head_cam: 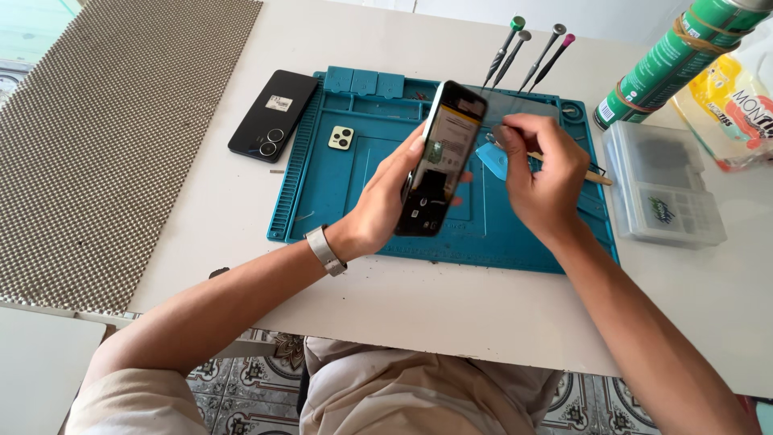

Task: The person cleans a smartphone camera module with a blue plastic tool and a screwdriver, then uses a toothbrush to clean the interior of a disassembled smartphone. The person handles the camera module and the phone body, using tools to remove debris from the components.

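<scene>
My left hand [385, 200] holds an opened phone [441, 158] upright above the blue work mat [322, 201], its exposed inner side facing me. My right hand [543, 173] is just right of the phone, fingers pinched on a thin wooden-handled tool [597, 177] whose tip is near the phone's upper edge. A blue triangular pick [493, 159] lies on the mat between my hands. A small camera cover [341, 138] rests on the mat to the left.
A black phone back [272, 114] lies left of the mat. Several screwdrivers [527, 52] stand at the mat's far edge. A clear plastic parts box [662, 185], a green spray can [668, 56] and a yellow bag [737, 105] sit at right. A textured mat [105, 137] covers the left.
</scene>
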